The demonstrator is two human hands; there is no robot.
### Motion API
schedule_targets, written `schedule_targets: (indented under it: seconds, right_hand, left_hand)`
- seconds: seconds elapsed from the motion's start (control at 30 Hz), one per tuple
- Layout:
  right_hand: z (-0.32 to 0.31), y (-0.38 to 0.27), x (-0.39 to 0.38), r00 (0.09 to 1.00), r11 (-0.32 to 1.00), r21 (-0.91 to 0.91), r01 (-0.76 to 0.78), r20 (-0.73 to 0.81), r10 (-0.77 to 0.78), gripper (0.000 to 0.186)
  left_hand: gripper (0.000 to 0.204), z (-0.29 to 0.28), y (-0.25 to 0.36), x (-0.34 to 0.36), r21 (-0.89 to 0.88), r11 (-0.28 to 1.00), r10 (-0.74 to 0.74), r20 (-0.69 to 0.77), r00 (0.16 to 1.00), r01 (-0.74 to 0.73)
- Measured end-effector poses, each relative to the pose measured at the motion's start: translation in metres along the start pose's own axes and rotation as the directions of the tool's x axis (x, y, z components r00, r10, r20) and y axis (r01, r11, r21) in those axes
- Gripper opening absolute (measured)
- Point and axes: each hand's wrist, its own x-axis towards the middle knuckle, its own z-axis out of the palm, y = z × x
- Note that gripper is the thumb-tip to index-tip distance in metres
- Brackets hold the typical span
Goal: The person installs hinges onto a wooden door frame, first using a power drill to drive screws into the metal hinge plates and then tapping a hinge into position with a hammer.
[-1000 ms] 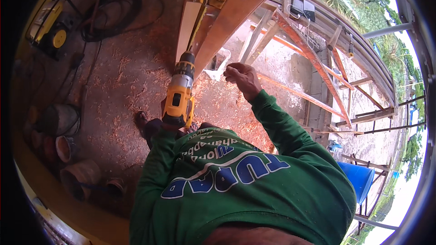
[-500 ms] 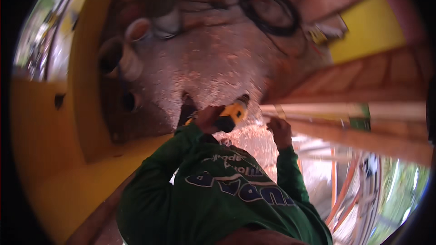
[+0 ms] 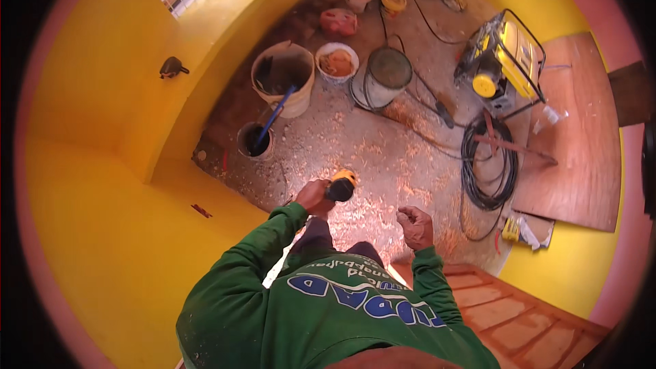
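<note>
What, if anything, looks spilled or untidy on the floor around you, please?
Wood shavings lie scattered across the floor below the drill in the left hand. A black cable sprawls in loose coils beside the yellow generator. The right hand is loosely closed, apparently empty.
</note>
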Motion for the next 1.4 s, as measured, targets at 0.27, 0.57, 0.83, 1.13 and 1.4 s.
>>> schedule_targets:
  seconds: [0.27,0.57,0.83,1.13,1.4]
  right_hand:
    - [-0.034,-0.036,0.123,0.930,0.879,-0.374,0.294,0.325,-0.173,0.023]
    - [-0.008,-0.149,0.347,0.622,0.573,-0.346,0.743,0.672,-0.401,0.026]
    - [0.143,-0.265,0.458,0.505,0.539,-0.303,0.786,0.817,-0.277,0.026]
    - [0.329,-0.419,0.625,0.325,0.245,-0.217,0.945,0.711,-0.624,0.018]
    - [0.518,-0.593,0.886,0.597,0.373,-0.480,0.794,0.501,-0.627,0.024]
  left_hand:
    - [0.023,-0.102,0.028,-0.003,0.130,0.988,-0.013,-0.466,0.885,0.084]
    - [0.023,-0.044,0.031,-0.063,-0.343,0.774,-0.623,-0.562,0.543,0.533]
    - [0.016,-0.060,0.029,-0.028,-0.765,0.545,-0.835,-0.459,0.303,0.343]
    - [0.017,-0.164,-0.029,0.023,-0.880,0.414,-0.906,-0.375,0.196,0.231]
    - [0.019,-0.237,0.004,0.122,-0.932,0.287,-0.932,-0.325,-0.161,0.220]
